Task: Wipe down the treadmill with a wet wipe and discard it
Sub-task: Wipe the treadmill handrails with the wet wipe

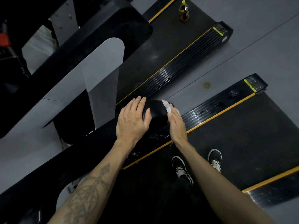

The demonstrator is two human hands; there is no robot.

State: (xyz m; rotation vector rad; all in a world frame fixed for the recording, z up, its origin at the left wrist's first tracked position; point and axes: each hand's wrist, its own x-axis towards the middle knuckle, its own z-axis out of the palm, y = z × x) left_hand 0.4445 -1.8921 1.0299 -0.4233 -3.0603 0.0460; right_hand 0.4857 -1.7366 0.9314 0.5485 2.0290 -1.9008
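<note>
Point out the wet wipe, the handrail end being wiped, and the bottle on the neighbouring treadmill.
wet wipe (167, 107), head view, on the white fold above the right hand.
handrail end (156, 109), head view, on its black top between the hands.
bottle (183, 13), head view, on its dark body.

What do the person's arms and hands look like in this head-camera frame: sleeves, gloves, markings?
Both forearms are bare, with no sleeves in view. The left hand and right hand wear no gloves, and no rings or watch show. The left forearm carries a large dark tattoo with a diamond-shaped tip near the wrist; the right forearm is unmarked.

Gym: 2 treadmills (186, 50) side by side
</note>
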